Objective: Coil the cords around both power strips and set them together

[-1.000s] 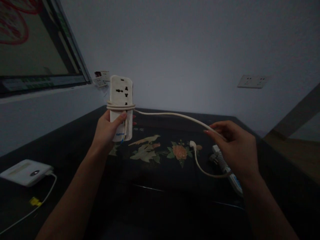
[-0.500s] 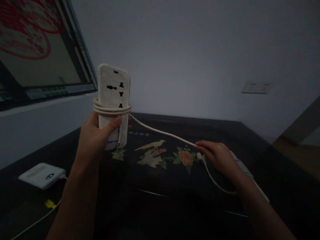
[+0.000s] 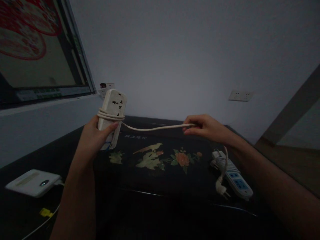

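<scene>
My left hand [image 3: 96,136] grips a white power strip [image 3: 115,103] upright and slightly tilted, its thumb across the front. Several turns of the strip's white cord [image 3: 160,128] wrap around its middle. From there the cord runs right, sagging a little, to my right hand [image 3: 203,126], which pinches it between thumb and fingers. Past that hand the cord hangs down behind the wrist and ends in a plug [image 3: 221,188]. Beneath my right forearm lies a second power strip [image 3: 238,183] with blue socket faces, its own cord wound around it.
The black tabletop [image 3: 150,213] bears a bird and flower picture. At left lies a white box-shaped device [image 3: 33,182] with a cable and a yellow tag [image 3: 46,212]. Wall sockets [image 3: 240,96] sit beyond the table, and a window [image 3: 47,50] is at upper left.
My right hand has moved up and slightly left with the cord. My left hand has lowered and tilted the power strip. The second strip and the hanging plug now show more fully.
</scene>
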